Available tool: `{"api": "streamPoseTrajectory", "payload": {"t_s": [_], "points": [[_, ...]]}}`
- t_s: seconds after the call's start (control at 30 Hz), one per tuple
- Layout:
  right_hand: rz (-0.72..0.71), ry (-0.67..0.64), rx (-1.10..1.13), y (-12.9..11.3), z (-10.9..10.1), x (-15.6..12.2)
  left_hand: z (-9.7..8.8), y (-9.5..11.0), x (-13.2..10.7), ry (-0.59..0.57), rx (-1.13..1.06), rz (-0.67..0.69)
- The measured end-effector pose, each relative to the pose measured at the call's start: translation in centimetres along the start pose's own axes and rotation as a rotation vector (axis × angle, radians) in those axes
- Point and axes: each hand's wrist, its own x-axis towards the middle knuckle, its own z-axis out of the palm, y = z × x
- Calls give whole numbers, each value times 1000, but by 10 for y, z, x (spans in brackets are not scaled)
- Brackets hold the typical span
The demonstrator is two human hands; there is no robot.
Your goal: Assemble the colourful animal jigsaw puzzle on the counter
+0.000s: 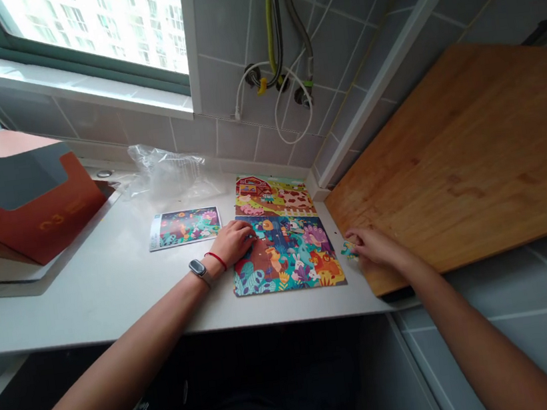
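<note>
A colourful jigsaw puzzle [288,257] with jungle animals lies on the white counter, directly in front of a farm-scene puzzle [272,195]. My left hand [234,240] rests at the upper left edge of the jungle puzzle. Its fingers are curled together, and whatever is under the fingertips is hidden. Just off the puzzle's right side, my right hand [372,246] pinches a small puzzle piece [348,249] with blue and yellow colours. A picture card [188,226] showing a similar jungle scene lies flat to the left of my left hand.
Crumpled clear plastic bag [168,172] sits behind the card. An open orange box [53,214] stands at the left. A large wooden board [464,160] leans at the right, close to my right hand. Cables and hoses [285,62] hang on the tiled wall.
</note>
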Motion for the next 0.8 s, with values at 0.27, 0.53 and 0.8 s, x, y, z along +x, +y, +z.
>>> {"api": "streamPoseTrajectory", "payload": {"t_s": [0.27,0.53,0.8], "points": [[260,240,905,-17,71,-79,1,-1,-4,-28,-37,31],[266,395,829,-22,111,-80,12,0,-7,-66,-25,47],[189,510,684,-24,114,-76,10,-3,-2,-115,21,60]]}}
